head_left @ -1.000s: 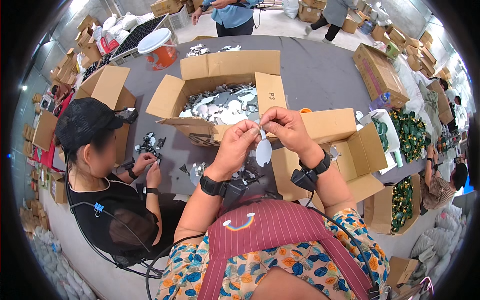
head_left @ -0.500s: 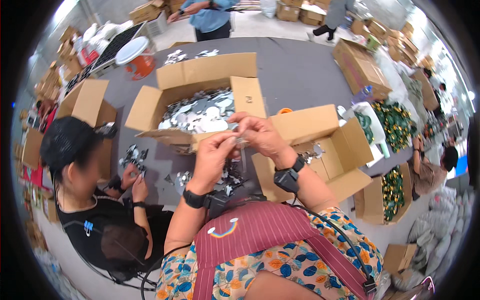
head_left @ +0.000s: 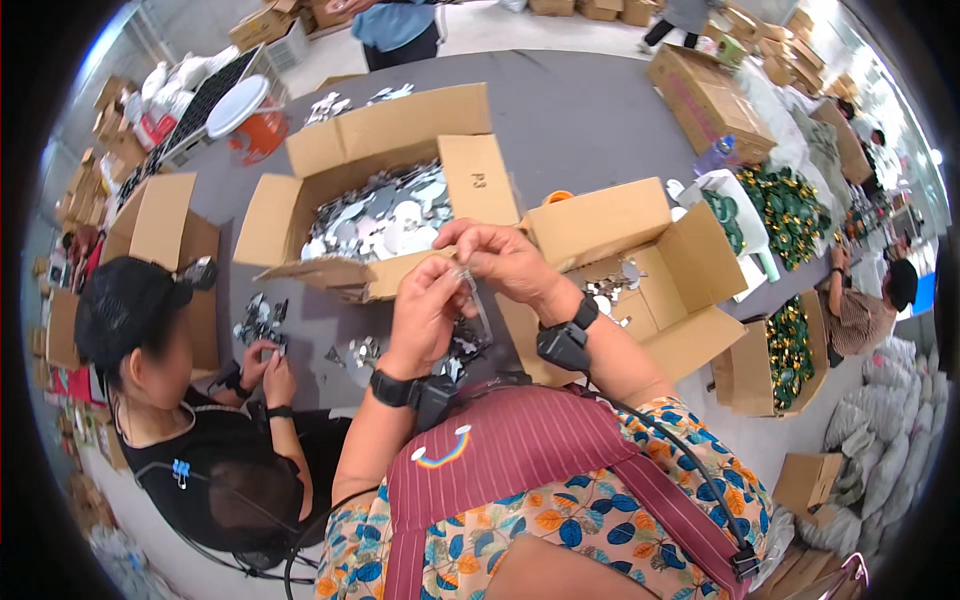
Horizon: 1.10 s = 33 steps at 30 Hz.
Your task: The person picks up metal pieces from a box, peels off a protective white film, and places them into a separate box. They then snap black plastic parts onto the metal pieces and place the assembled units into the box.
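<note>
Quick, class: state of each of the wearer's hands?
Left hand: closed, pinching a thin pale piece.
Right hand: closed, pinching the same piece near its top.

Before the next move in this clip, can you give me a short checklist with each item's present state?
1. Hands on the work: ok. The left hand and right hand come together at the upper end of a thin piece.
2. Piece's outline readable: cannot tell. It looks nearly edge-on and blurred.
3. Larger carton open: ok. Its flaps are spread and flat pieces show inside.
4. Carton on the right open: ok. Some small pieces lie inside.
5. Table below the hands free of loose parts: not ok. A pile lies there.
6. Co-worker's hands apart from these: ok. They are off to the left.
</note>
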Available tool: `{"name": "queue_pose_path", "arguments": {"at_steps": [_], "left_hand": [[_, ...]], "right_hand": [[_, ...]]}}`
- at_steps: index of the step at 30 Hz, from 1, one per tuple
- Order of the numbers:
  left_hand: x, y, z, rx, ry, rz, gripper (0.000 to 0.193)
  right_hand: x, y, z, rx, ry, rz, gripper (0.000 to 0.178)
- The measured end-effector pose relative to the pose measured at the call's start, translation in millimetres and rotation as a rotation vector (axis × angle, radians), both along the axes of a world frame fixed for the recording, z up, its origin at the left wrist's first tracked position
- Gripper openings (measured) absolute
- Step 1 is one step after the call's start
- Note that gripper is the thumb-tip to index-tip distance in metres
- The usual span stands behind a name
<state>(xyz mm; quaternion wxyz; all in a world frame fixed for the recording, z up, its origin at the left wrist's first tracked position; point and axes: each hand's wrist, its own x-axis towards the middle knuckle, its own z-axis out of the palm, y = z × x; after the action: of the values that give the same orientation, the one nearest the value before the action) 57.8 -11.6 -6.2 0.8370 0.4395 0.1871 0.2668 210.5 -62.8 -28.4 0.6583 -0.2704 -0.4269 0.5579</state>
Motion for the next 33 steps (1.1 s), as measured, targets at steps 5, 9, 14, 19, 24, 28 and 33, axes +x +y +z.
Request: {"name": "queue_pose_path", "arguments": {"at_steps": [5,9,14,19,24,28,33], "left_hand": [[-16.7,21.7,-18.8,0.023,-0.11,0.066,0.025],[-39.5,30.5,-42.1,0.579,0.325,0.089,0.036],[-24.6,19.2,-22.0,0.216,0.106,0.141,0.026],[-11.6,26.5,-12.9,0.282,0.064,0.07,0.019],[-9.4,18.6,2.2,0.234,0.074,0.037,0.015],[-10.4,17.1,-6.8,0.143,-0.047,0.209,0.016],[4.1,9.7,-7.4,0.051,-0.125,0.311,0.012]], "right_hand": [[0.8,-7.3,-4.8,-0.04,0.227,-0.203,0.008],[2.7,-8.1,-13.5,-0.167,0.225,-0.122,0.01],[-12.6,-4.8,11.5,-0.281,-0.162,-0.365,0.007],[-16.0,0.1,24.5,-0.235,-0.286,-0.33,0.006],[-15.9,-0.3,23.5,-0.217,-0.235,-0.355,0.007],[-18.1,-5.2,5.9,-0.097,-0.248,-0.471,0.014],[-34.6,-21.3,-1.6,0.075,-0.177,-0.514,0.064]]}}
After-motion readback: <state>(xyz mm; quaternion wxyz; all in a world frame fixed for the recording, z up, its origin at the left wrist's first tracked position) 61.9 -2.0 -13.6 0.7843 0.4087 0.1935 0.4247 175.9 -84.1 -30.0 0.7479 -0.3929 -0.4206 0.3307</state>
